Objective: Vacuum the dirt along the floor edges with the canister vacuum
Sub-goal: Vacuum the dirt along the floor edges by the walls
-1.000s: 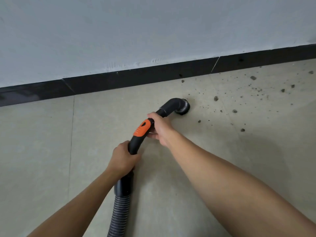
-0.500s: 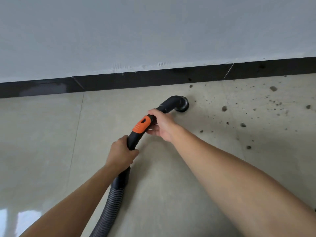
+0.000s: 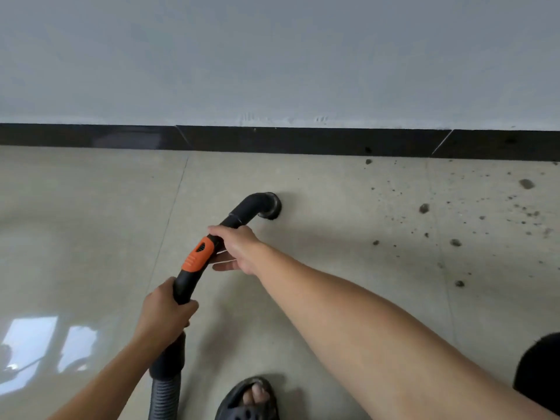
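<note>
The left hand (image 3: pixel 165 310) grips the black pipe (image 3: pixel 242 212) below its orange grip (image 3: pixel 198 256); the right hand (image 3: pixel 239 248) holds it just above, thumb across the top. The brush (image 3: pixel 271 206) sits on the floor (image 3: pixel 91 222) near the black skirting (image 3: pixel 303 140). Dirt (image 3: pixel 424 208) lies scattered to the right, apart from the brush. A sandal (image 3: pixel 248 401) shows at the bottom edge.

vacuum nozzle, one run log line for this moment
left hand grips handle | right hand holds handle higher | nozzle on floor | dirt right of nozzle
</note>
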A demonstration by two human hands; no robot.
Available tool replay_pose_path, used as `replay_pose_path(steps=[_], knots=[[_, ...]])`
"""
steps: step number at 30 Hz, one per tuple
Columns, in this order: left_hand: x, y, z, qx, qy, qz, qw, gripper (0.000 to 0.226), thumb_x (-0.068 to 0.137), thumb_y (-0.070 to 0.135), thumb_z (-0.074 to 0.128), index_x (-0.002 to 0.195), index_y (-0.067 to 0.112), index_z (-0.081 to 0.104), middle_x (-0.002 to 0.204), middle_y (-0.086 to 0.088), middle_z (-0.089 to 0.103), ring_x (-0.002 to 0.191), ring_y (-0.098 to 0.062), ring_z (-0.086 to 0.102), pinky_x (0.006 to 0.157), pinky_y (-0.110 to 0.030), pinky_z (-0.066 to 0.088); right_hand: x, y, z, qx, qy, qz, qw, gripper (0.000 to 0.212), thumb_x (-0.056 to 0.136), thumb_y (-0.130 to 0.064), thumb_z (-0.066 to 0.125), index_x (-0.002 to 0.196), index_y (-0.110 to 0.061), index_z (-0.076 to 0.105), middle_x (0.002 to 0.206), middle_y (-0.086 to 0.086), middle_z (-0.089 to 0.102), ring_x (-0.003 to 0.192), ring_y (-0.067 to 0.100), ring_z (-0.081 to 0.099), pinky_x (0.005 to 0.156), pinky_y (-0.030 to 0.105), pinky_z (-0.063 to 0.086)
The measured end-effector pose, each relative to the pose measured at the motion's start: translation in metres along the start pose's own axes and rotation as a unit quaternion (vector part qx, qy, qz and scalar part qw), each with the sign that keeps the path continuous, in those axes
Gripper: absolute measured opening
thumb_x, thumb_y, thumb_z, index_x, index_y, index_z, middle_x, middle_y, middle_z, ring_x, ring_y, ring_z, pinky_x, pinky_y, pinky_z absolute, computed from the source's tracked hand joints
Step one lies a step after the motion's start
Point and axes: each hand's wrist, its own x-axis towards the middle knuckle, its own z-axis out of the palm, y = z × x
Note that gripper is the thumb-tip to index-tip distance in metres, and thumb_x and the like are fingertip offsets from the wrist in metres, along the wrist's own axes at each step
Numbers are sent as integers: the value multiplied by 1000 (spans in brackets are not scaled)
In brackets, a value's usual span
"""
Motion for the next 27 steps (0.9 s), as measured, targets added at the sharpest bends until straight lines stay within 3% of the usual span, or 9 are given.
replay_pose_path(steps=[5,12,18,23,27], knots=[[36,47,21,-23,-6,36,999,16,75,4,63,86,10,53,70,-13,65,50,-22,66,46,-26,47,7,-41,-44,-16,39,-33,999,22,93,-30,62,102,-10,58,82,8,68,68,26,69,65,35,57],[68,139,63,15,-53,137,989,18,72,13,64,84,14,50,77,-11,64,64,-30,67,64,-46,58,-14,-82,-143,42,138,-60,988,18,93,-29,64,97,-12,58,80,9,67,67,25,69,60,34,57],[67,214,109,26,-75,209,975,21,75,14,62,93,12,53,82,-11,61,71,-31,63,66,-41,57,-38,-97,-223,77,201,-74,974,22,93,-31,64,104,-13,57,91,11,70,75,26,71,58,32,57],[71,230,126,-8,-123,211,970,22,75,14,65,94,11,55,83,-12,63,69,-31,65,66,-43,59,-43,-101,-245,87,234,-74,965,21,93,-30,64,102,-13,56,90,10,70,73,24,70,55,30,56],[84,212,114,-26,-115,194,974,17,75,10,67,88,11,56,77,-15,64,64,-34,67,58,-41,58,-23,-100,-225,70,228,-77,968,18,93,-29,62,96,-13,55,85,9,69,69,24,69,54,30,56]])
